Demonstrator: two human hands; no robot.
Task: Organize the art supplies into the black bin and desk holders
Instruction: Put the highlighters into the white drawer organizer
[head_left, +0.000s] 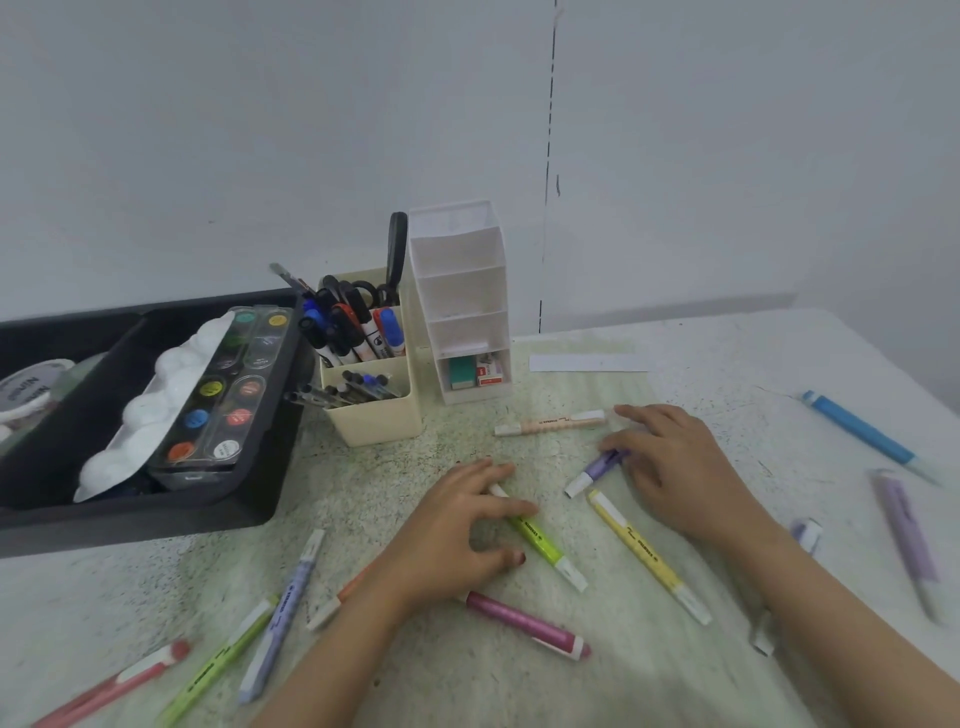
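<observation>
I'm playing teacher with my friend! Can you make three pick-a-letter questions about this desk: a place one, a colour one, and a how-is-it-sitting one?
1. Where is the paint set? A) white holder B) black bin C) table
2. What colour is the highlighter the left hand touches? A) blue B) pink C) lime green
3. How are the scissors sitting? A) upright in the cream holder B) flat on the table C) in the bin

Answers: 1 B, the bin's walls surround it. 2 C, fingers rest on a lime-green barrel. 3 A, their handles stick up from the holder.
</observation>
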